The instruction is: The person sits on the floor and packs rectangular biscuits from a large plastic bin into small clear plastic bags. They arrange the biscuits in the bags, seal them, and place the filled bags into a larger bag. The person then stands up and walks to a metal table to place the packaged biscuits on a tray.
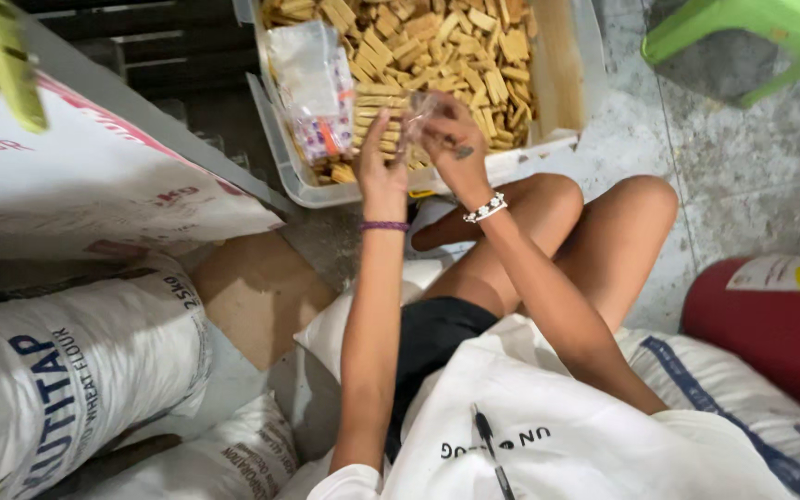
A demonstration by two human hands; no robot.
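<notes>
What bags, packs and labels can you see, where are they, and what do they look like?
Big sacks: lower left, white, fat, blue lettering.
Flat sack: upper left, white with pink-red print.
Small clear packet: in the clear tub of tan biscuit sticks, left side.
Little clear wrapper: between left hand and right hand.
Red cylinder: right edge, white-and-yellow label.

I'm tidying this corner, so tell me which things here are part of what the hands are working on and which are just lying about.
In use:
- left hand and right hand, together pinching a small clear bag
- clear tub of tan biscuit sticks
- filled packet lying in the tub

Lying about:
- white flour sacks
- red cylinder
- green stool
- cardboard piece
</notes>
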